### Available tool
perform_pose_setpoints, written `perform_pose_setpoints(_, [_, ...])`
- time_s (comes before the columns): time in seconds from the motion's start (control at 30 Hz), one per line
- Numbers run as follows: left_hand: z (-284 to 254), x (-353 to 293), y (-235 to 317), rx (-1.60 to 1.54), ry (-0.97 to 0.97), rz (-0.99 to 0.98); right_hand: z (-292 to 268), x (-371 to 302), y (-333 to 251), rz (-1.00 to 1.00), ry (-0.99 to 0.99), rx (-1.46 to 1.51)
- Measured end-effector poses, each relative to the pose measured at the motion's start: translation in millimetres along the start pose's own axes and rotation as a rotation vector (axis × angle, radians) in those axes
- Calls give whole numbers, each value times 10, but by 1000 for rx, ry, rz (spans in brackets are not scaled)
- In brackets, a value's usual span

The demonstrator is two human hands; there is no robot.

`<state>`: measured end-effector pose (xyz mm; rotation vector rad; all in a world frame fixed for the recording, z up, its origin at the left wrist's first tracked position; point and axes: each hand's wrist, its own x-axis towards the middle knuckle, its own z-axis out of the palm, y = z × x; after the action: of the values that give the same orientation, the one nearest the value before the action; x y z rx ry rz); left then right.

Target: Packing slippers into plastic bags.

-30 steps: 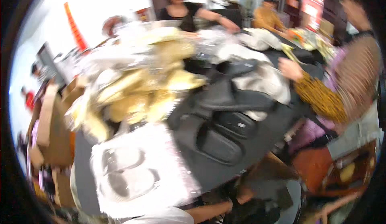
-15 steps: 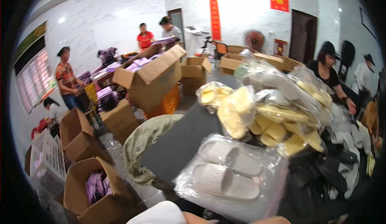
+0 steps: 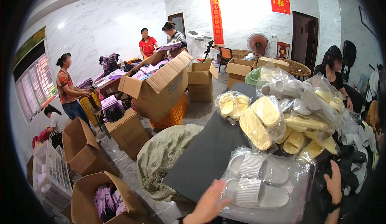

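Observation:
A pair of grey ridged slippers (image 3: 246, 192) lies in a clear plastic bag in front of me, on what look like stacked flat clear bags (image 3: 295, 208). My left hand (image 3: 208, 204), slightly blurred and wearing a ring, is at the left edge of the bagged pair with its fingers stretched out. Beyond the right edge of the bags, my right hand (image 3: 333, 184) is raised with thumb and fingers apart, holding nothing, above black slippers (image 3: 309, 184). A heap of bagged yellow slippers (image 3: 263, 129) and bagged grey slippers (image 3: 287, 88) rises just behind.
A dark tabletop (image 3: 201, 163) extends left beside a pale green woven sack (image 3: 167, 155). Open cardboard boxes (image 3: 82, 147) and a white plastic crate (image 3: 54, 180) stand on the floor at left. A seated co-worker (image 3: 331, 69) is at far right; others work around purple packets at back left.
Both my hands have come further into view and are apart. The view has shifted, so the slippers and heap appear further right. The bagged grey pair still lies flat.

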<state>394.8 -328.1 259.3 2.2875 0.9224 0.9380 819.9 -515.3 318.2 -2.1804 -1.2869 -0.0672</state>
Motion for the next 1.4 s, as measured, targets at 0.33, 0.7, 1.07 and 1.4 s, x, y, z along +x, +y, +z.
perform_pose_setpoints(0.33, [745,-314,-349,100,-279,78,512,552,-768,-852,-74,-468])
perform_pose_setpoints(0.7, [748,-91,-233,240,-222,109,462,789,-365,-97,327,215])
perform_pose_setpoints(1.07, [599,-148,-137,201,-323,48,254,-376,-346,670,-612,1138])
perform_pose_setpoints(1.4, [838,-185,-278,62,-234,18,294,-588,-694,294,-279,236])
